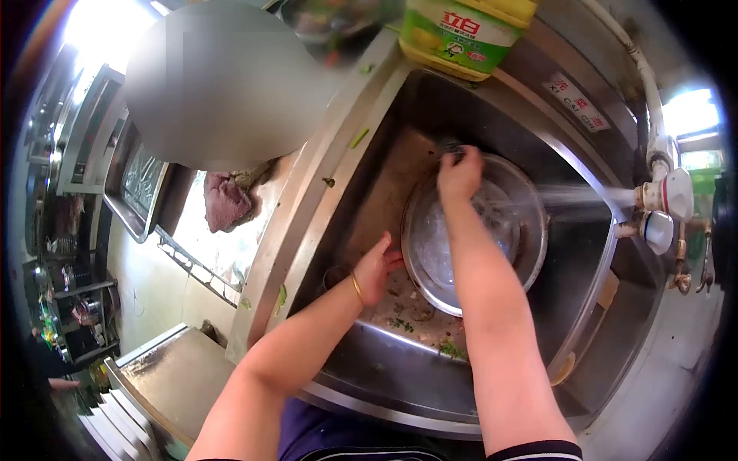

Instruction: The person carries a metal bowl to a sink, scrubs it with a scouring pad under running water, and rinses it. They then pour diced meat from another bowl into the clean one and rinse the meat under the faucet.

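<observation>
A round metal basin [540, 230] sits tilted in the steel sink, with water running into it. My right hand [460, 178] is closed at the basin's far rim, around a dark scouring pad [450, 144] that is partly hidden by the fingers and blurred. At the basin's left side is my left hand [375, 270], its thumb raised and fingers stretched toward the rim, holding nothing. A thin gold bangle [357, 287] circles that wrist.
Water sprays leftward from a wall tap [653, 194]. A yellow-green detergent jug [461, 38] stands on the sink's back edge. Green scraps [452, 349] lie on the sink floor. Left of the sink are a reddish cloth [227, 201] and a metal tray [132, 184].
</observation>
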### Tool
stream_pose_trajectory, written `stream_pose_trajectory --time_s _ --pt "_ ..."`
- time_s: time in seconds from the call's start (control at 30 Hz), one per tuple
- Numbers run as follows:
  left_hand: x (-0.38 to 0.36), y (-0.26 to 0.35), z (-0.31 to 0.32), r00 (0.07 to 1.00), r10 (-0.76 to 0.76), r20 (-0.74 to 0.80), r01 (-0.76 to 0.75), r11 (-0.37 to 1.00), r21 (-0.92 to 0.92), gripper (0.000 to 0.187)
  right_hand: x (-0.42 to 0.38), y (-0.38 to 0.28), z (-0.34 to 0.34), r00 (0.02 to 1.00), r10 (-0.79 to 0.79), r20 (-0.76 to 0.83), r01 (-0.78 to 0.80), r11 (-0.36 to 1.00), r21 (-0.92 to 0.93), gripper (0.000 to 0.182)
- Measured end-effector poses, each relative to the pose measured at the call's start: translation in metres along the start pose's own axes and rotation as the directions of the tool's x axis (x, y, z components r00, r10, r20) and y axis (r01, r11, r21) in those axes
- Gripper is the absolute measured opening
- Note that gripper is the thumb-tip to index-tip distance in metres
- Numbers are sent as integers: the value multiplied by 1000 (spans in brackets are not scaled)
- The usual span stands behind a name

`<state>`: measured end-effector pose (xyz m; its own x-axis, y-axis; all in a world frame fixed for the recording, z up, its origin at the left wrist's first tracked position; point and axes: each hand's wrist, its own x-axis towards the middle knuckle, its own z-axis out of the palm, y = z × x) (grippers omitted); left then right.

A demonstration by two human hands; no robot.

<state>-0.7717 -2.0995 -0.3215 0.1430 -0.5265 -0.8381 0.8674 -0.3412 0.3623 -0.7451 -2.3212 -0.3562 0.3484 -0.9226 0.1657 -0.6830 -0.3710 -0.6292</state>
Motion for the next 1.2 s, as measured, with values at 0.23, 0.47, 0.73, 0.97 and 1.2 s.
stream_pose_trajectory --time_s 0.23,0.47,0.73,0.97,1.2 --pt "37 -24 -16 996 64 60 -51 979 -197 58 -96 93 -34 551 -340 762 519 855 6 34" --pt "17 -19 5 983 94 156 -60 975 -212 33 -88 85 -80 24 41 999 666 745 -46 35" --pt "34 -8 -2 976 188 110 -189 982 -1 29 -1 56 -6 799 589 119 -567 672 476 38" --pt "43 -11 3 984 172 -47 -169 984 60 12 -108 119 -94 234 -211 949 657 754 6 26" --pt "38 -10 15 961 251 -118 -230 959 165 14 -64 74 -8 925 -52 376 -107 915 388 35"
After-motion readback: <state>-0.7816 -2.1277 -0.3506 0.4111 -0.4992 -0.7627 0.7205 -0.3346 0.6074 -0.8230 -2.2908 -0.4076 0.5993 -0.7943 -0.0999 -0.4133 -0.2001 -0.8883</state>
